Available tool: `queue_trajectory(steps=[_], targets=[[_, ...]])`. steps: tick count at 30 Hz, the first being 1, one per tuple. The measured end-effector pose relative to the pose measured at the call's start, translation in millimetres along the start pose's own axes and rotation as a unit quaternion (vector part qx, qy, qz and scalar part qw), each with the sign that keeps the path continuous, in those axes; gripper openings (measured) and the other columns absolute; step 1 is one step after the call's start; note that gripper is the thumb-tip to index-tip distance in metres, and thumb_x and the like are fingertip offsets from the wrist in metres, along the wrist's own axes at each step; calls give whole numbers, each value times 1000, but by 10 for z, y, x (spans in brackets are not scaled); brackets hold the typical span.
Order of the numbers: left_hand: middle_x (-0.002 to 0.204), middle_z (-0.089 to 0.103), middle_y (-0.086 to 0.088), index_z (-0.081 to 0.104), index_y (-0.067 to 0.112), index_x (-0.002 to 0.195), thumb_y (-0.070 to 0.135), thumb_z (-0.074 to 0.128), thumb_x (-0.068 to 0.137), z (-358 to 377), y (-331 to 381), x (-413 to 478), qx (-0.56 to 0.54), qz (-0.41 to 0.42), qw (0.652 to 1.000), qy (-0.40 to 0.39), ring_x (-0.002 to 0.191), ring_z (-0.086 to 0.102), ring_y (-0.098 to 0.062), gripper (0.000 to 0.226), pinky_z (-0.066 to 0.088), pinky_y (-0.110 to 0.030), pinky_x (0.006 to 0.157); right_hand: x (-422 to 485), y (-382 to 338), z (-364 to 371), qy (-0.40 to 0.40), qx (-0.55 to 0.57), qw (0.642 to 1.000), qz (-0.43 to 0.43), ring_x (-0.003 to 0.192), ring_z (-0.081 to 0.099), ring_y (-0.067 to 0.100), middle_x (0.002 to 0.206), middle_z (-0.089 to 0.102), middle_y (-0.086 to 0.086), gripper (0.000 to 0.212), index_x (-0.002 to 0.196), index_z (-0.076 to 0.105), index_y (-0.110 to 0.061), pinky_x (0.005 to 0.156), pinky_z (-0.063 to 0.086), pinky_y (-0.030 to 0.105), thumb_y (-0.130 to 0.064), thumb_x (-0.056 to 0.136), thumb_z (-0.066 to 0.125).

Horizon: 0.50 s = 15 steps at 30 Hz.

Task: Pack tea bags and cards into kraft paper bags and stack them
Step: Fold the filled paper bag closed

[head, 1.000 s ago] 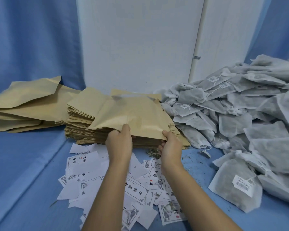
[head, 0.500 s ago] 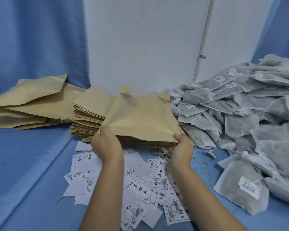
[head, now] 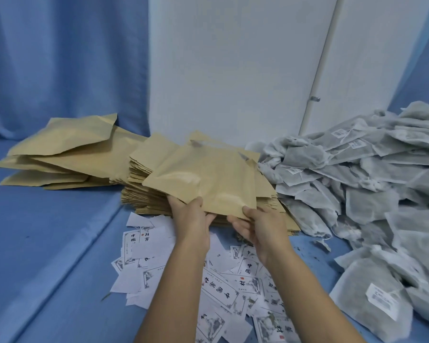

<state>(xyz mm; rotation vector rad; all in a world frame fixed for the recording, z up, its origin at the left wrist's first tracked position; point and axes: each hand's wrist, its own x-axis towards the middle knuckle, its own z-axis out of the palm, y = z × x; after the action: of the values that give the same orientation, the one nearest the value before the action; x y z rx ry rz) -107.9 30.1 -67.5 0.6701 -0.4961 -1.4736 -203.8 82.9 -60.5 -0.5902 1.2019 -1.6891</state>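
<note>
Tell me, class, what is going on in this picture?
A person is packing tea. The left hand and the right hand pinch one kraft paper bag by its near edge, held just above the stack of flat bags. Printed cards lie scattered in front, a heap of tea bags sits to the right, and puffier bags are piled at the left. Neither hand holds a tea bag or card yet.

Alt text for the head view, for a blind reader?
The left hand and right hand hold one kraft paper bag by its near edge above a stack of flat bags. Scattered printed cards lie in front, tea bags heaped at right, more kraft bags at left.
</note>
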Motion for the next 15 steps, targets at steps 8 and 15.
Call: queue_trajectory(steps=[8,15], targets=[[127,56,-7,40,20,133,-14,37,93,-177,633,257,16,110,994,-16,111,59,-28,53,59,-35,66,65,81,672,-78,68,994,13,63,72,21,104,66,12,49,138,45,-9,49,54,19,9,93,46],[121,55,-10,38,20,130,-16,33,92,-391,1537,935,-85,144,986,-9,100,62,-27,52,58,-39,64,354,-18,1941,-147,40,988,14,50,67,20,90,62,7,49,138,46,-9,46,54,20,12,94,39]])
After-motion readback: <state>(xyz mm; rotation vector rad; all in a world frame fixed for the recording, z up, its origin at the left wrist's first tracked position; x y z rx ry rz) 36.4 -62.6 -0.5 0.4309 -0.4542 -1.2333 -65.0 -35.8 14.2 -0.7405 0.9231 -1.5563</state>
